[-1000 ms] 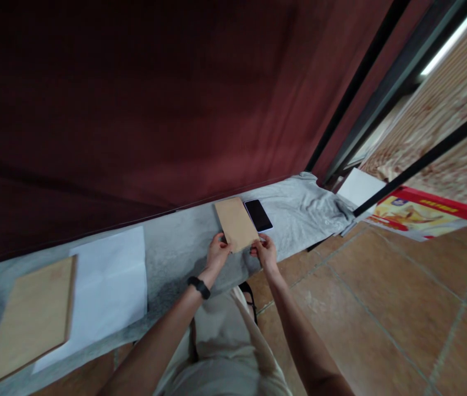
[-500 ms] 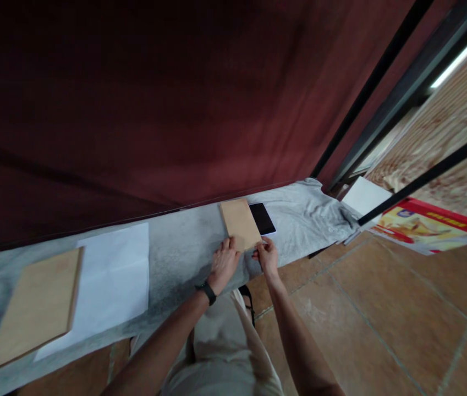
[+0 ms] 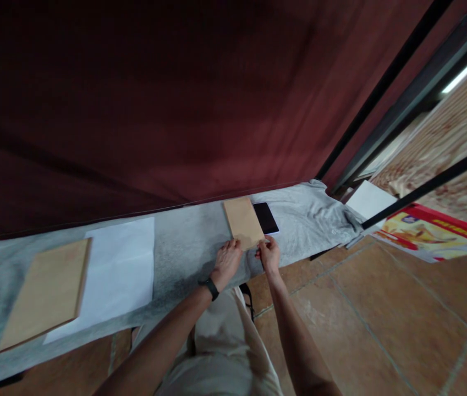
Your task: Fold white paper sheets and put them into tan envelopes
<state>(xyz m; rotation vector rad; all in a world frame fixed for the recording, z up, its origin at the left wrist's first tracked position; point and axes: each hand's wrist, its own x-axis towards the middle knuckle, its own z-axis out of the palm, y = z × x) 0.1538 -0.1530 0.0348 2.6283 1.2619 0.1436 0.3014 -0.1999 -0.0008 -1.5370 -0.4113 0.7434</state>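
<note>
A small tan paper envelope (image 3: pixel 243 219) lies on a grey cloth, its short near edge toward me. My left hand (image 3: pixel 227 258) is closed at its near left corner, the fingertips resting on the paper. At the near right corner my right hand (image 3: pixel 269 254) pinches the edge between thumb and fingers. Just right of the envelope lies a dark-screened phone or small tablet (image 3: pixel 265 216), partly beside my right fingertips. My left wrist wears a dark watch (image 3: pixel 212 287).
Farther left, a larger tan envelope (image 3: pixel 45 291) overlaps a creased white sheet (image 3: pixel 128 264). The grey cloth (image 3: pixel 187 234) covers a narrow bench against a dark red curtain (image 3: pixel 167 121). Black poles (image 3: pixel 382 88), a white box (image 3: pixel 369 199) and a red-yellow printed box (image 3: pixel 435 231) stand at right.
The view has shifted slightly, so the bench items appear a little farther right. Both hands stay at the small envelope's near corners, with little visible movement.
</note>
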